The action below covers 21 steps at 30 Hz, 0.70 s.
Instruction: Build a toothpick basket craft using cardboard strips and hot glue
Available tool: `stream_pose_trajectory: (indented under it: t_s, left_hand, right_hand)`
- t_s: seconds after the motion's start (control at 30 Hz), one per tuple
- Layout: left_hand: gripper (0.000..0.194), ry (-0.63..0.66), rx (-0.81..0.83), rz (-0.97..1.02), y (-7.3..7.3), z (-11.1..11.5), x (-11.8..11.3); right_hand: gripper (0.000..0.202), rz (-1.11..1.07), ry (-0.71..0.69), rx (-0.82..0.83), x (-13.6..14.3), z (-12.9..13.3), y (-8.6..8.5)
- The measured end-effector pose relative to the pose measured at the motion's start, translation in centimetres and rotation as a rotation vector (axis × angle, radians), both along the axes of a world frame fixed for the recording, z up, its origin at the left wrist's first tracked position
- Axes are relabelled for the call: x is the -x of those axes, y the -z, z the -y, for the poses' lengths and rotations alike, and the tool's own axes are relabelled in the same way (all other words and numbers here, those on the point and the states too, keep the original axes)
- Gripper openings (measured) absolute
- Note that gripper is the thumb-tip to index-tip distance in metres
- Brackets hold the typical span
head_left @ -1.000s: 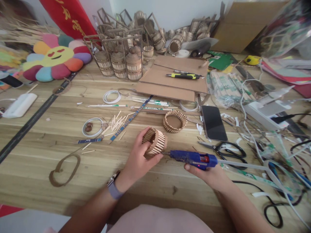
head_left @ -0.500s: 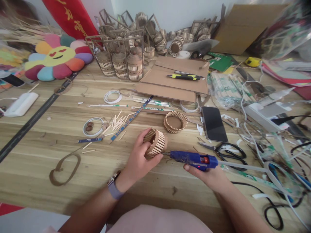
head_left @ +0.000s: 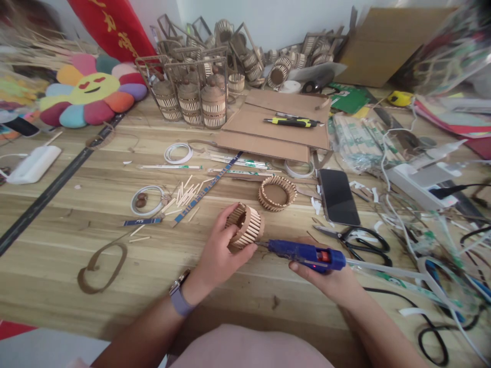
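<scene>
My left hand grips a small round basket of upright wooden sticks, tilted on its side, with fingers over its rim and the thumb beneath. My right hand is wrapped round a blue glue gun that has a small red light on. The gun's metal nozzle points left and meets the lower edge of the basket near my left thumb. A second stick ring with a brown base lies just behind, on the wooden table.
Loose short sticks, a tape roll and a brown strip coil lie left. Scissors, a phone and cords are right. Behind are cardboard, a cutter and caged stick lanterns.
The glue gun and my right hand have shifted very slightly. My left hand keeps its hold on the basket in nearly the same place.
</scene>
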<state>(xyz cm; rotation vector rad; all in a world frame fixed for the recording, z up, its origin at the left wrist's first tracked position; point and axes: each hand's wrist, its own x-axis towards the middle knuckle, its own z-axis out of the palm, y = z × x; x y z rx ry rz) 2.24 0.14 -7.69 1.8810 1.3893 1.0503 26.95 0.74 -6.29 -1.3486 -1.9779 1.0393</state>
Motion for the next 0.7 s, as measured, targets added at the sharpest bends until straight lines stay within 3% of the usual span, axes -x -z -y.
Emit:
stream_pose_trajectory:
  t_s: [0.5, 0.7]
  left_hand:
    - [0.013, 0.001, -0.036, -0.044, -0.18, 0.03, 0.15]
    - [0.014, -0.010, -0.041, -0.043, -0.11, 0.10, 0.14]
  right_hand:
    - [0.037, -0.047, -0.041, -0.008, -0.09, -0.09, 0.47]
    - [0.035, -0.067, -0.089, -0.086, -0.21, -0.06, 0.78]
